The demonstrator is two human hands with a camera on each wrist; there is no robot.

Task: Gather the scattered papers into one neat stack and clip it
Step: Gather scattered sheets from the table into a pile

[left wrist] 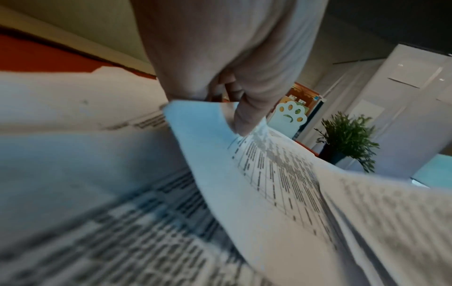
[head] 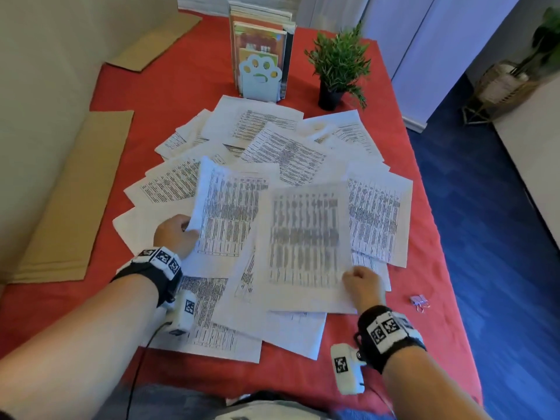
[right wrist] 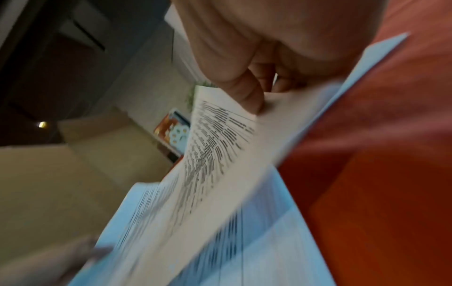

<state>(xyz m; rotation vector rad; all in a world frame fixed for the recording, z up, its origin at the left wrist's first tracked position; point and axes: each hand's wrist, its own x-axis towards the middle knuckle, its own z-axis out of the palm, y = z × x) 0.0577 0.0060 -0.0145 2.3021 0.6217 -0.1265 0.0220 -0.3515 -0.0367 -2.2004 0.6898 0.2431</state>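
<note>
Several printed sheets lie scattered and overlapping across the red table. My left hand pinches the left edge of one sheet, lifted off the pile; thumb on top in the left wrist view. My right hand pinches the lower right corner of another sheet, blurred and raised above the pile; the same sheet shows in the right wrist view. A small pink binder clip lies on the cloth right of my right hand.
A book holder with a paw-shaped front and a potted plant stand behind the papers. Cardboard pieces lie along the table's left side. The table's right edge drops to a blue floor.
</note>
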